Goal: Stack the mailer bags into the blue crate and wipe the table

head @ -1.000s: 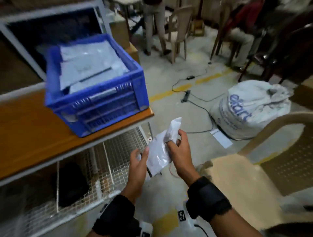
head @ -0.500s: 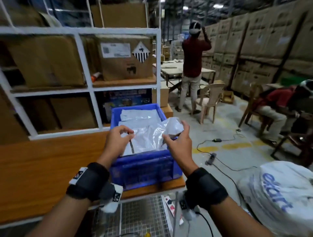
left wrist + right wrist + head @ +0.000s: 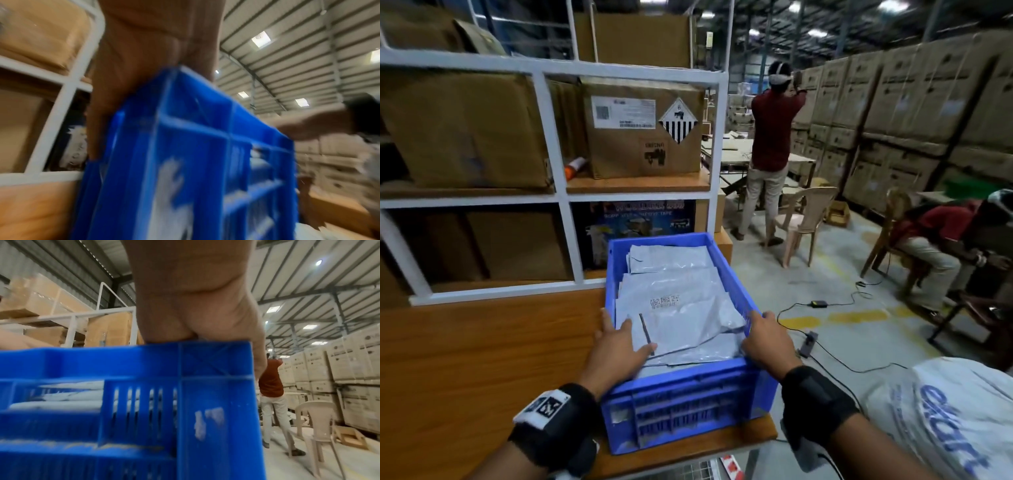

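My left hand [image 3: 616, 346] lies flat, fingers spread, on the top bag [image 3: 681, 318] at the crate's [image 3: 688, 407] near-left corner. My right hand [image 3: 767, 339] sits at the near-right corner, fingers over the rim; I cannot tell whether they grip it. The crate, holding the stacked bags, stands on the table [image 3: 465, 359] at its right end. Beyond it is a shelf [image 3: 551, 202] of boxes [image 3: 640, 130].

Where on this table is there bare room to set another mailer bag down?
Bare wooden tabletop lies left of the blue crate, below the white shelf frame. The crate is crowded with mailer bags, the left hand and right hand at its near corners.
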